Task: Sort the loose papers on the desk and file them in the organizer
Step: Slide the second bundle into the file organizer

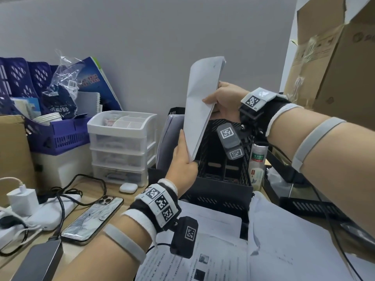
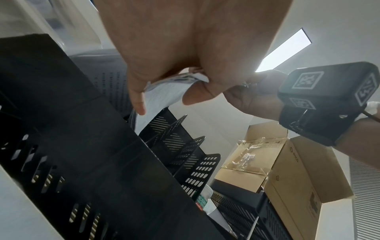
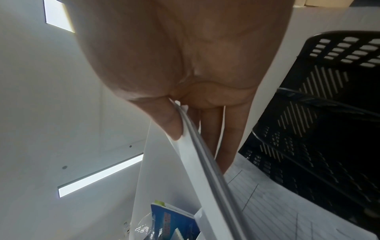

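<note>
Both hands, left hand [image 1: 183, 159] and right hand [image 1: 225, 102], pinch a paper stack [image 1: 200, 110] over the black organizer [image 1: 223, 179] (filing step, likely): next, lower it into a slot.

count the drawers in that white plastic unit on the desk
3, stacked under the open top tray of the white drawer unit: top drawer, middle drawer, bottom drawer. None seems hidden.

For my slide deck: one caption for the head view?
Both hands hold a paper stack above the black organizer.
</note>
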The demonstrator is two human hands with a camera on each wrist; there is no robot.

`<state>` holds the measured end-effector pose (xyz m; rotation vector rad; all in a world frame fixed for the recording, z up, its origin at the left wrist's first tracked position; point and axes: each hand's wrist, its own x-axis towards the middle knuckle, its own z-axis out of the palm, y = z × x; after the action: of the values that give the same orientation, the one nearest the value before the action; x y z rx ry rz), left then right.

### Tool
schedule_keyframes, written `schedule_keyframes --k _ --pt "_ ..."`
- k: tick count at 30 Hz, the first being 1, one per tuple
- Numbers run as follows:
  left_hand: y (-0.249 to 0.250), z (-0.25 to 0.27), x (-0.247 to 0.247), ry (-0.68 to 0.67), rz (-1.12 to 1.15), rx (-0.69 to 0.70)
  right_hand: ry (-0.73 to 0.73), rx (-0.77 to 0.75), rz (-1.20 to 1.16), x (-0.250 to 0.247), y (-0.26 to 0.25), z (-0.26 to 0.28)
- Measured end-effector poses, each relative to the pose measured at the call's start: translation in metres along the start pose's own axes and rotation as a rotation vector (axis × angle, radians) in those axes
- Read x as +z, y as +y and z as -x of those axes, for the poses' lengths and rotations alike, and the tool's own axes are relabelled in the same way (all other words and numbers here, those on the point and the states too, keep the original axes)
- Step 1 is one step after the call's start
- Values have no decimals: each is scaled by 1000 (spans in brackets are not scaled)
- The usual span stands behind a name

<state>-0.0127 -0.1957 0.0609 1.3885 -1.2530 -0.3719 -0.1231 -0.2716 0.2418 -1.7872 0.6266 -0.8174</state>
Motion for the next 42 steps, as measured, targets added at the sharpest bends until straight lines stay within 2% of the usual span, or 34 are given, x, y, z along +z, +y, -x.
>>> schedule_keyframes --k 12,17,21,26,33,36,38,40,42 --pt "5 -28 19 -211 -164 -43 148 54 230 -22 14 -14" --pt "-3 -52 4 -171 -318 -129 193 -8 301 1 21 -27" --pt "-16 -68 3 -134 -381 -199 236 -96 526 26 37 -40" --pt "-34 -82 -5 -1 -406 -184 188 -40 487 38 62 -58" --pt "-43 -85 -8 -6 -427 -162 126 -13 185 39 77 -49" --pt "-42 -84 -2 -82 -425 -187 102 -19 358 35 87 -47" --pt "-39 -82 0 -94 -423 -209 29 3 522 36 94 -42" --pt "-36 -77 -1 -65 -399 -223 -42 31 650 41 99 -34" --pt "-36 -69 -1 10 -337 -204 -90 72 609 44 102 -28"
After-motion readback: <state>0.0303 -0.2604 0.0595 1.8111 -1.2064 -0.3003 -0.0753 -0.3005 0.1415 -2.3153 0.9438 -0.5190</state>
